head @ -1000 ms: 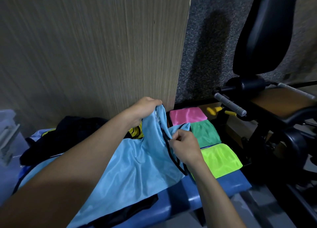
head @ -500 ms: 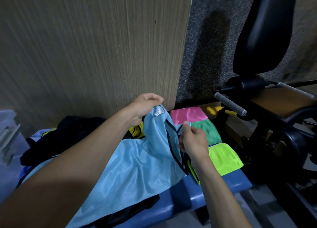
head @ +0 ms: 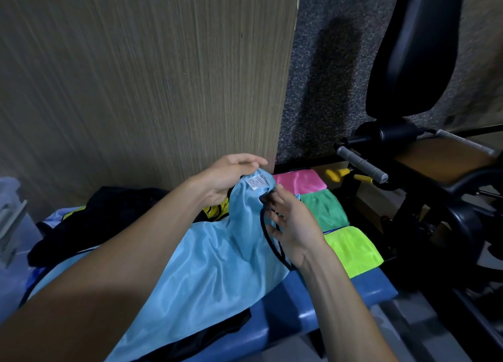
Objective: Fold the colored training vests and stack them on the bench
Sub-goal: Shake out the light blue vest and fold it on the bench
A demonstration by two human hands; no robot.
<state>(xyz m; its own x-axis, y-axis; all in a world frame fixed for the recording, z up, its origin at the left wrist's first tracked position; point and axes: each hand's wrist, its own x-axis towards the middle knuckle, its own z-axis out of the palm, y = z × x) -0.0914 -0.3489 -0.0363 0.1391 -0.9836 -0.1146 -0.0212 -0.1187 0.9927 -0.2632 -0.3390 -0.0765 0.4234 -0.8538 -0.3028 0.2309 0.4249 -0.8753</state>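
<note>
Frame centre: left hand (head: 231, 178), forearm reaching in from lower left, pinches the light blue vest (head: 217, 255) at its raised top, right hand (head: 292, 223) fingers curled around its black-trimmed edge, vest draping onto the bench (head: 367, 291).

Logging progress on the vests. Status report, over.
Left hand grips light blue vest at collar; right hand holds its black-trimmed edge. Pink, green, neon yellow folded vests on blue bench. Nothing blocking.
</note>
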